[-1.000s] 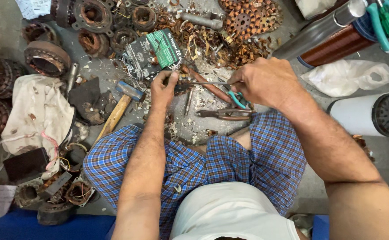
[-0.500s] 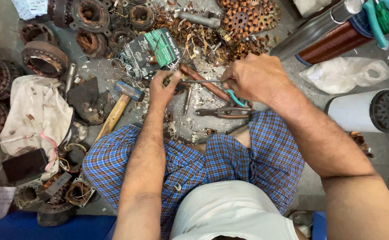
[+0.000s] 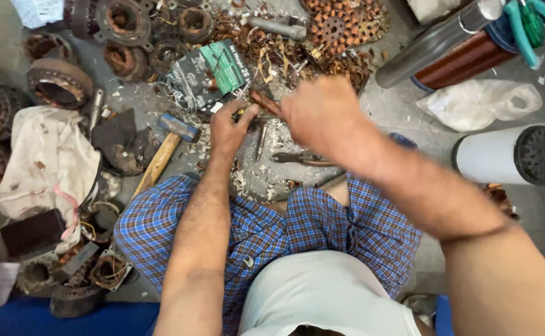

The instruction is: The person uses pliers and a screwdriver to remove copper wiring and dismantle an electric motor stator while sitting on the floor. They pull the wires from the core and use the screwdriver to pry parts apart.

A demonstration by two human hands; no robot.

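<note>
Evidently mid-job: small part pinched in left hand, tool gripped in right, scrap all around.

Seated on the floor, the person holds the left hand low over the littered concrete, thumb and fingertips pinched narrow on a small dark piece whose kind I cannot make out. The right hand, blurred, is closed around a brown-handled tool, possibly a screwdriver, its end meeting the pinched piece. Work judged under way, not near finished: copper wire scraps lie heaped just beyond the hands, stripped stator rings stand at the left, and several wound cores by the left knee look untouched. Lying idle: a hammer beside the left forearm, pliers under the right wrist. A green-labelled box sits just beyond the left hand.
</note>
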